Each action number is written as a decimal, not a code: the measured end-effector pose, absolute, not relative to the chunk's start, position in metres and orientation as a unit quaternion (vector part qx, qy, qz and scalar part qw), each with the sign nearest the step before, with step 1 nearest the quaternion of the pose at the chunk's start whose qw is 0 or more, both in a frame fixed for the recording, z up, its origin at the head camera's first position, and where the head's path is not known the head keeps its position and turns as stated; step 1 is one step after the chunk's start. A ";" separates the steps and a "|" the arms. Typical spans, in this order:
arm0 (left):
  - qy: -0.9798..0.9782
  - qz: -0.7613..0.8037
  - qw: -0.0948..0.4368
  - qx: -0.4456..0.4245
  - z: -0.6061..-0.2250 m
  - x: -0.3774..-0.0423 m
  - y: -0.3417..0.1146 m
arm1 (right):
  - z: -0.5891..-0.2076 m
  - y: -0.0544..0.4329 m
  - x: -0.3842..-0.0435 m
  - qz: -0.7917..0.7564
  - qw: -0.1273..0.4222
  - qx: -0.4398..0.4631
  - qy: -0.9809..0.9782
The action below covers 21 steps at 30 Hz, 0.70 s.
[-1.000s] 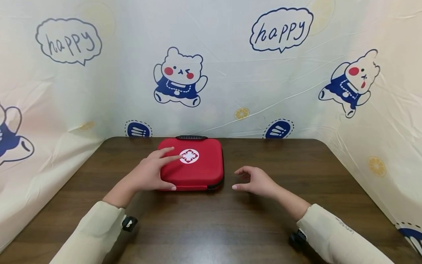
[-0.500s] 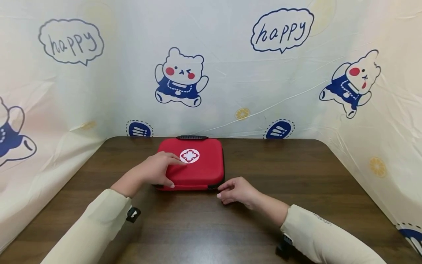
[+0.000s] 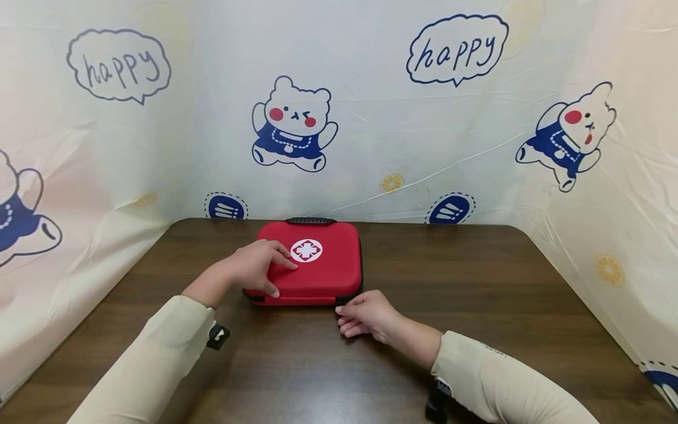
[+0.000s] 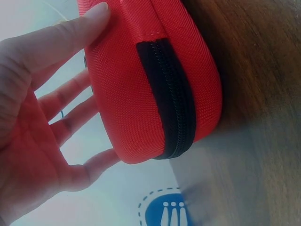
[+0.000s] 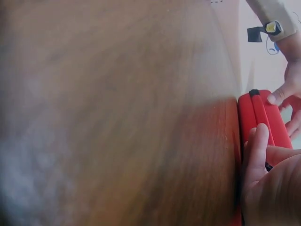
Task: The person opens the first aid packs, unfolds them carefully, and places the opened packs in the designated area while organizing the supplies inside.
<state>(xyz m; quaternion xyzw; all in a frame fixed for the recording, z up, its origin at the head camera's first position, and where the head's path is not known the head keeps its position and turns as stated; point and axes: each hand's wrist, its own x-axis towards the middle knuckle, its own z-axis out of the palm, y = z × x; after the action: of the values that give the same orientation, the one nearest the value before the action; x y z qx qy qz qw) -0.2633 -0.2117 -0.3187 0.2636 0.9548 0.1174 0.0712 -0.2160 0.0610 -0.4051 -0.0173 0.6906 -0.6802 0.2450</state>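
Cloth hangs beyond the table, left hand splayed on red case, grip of right hand unclear.

A closed red zippered case with a round white emblem lies flat, partly under the left hand, one corner at the right hand.

My sleeves, nearer me than the red case, are cream; its emblem is white, its handle black. Under it the table is brown woodgrain; behind it, pale cloth shows navy-clad bears.
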 end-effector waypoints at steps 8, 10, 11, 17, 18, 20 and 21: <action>0.956 0.119 0.071 0.257 -0.321 -0.264 -0.211 | -0.404 0.067 -0.216 -0.670 0.236 -0.039 0.703; 0.955 0.120 0.070 0.262 -0.321 -0.264 -0.212 | -0.403 0.069 -0.216 -0.664 0.234 -0.047 0.709; 0.955 0.120 0.071 0.261 -0.320 -0.264 -0.212 | -0.402 0.071 -0.216 -0.661 0.234 -0.049 0.712; 0.956 0.118 0.070 0.259 -0.321 -0.264 -0.212 | -0.401 0.078 -0.220 -0.646 0.228 -0.055 0.726; 0.956 0.119 0.069 0.259 -0.321 -0.263 -0.212 | -0.401 0.079 -0.221 -0.644 0.227 -0.056 0.729; 0.955 0.120 0.069 0.263 -0.321 -0.263 -0.212 | -0.401 0.081 -0.223 -0.638 0.230 -0.056 0.732; 0.955 0.120 0.069 0.262 -0.321 -0.263 -0.212 | -0.400 0.082 -0.224 -0.635 0.232 -0.056 0.735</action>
<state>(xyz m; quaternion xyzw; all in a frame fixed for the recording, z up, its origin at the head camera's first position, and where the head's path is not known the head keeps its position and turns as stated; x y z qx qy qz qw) -0.2625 -0.2119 -0.3211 0.2615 0.9552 0.1199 0.0690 -0.2237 0.0824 -0.4002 -0.0564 0.7349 -0.6347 0.2322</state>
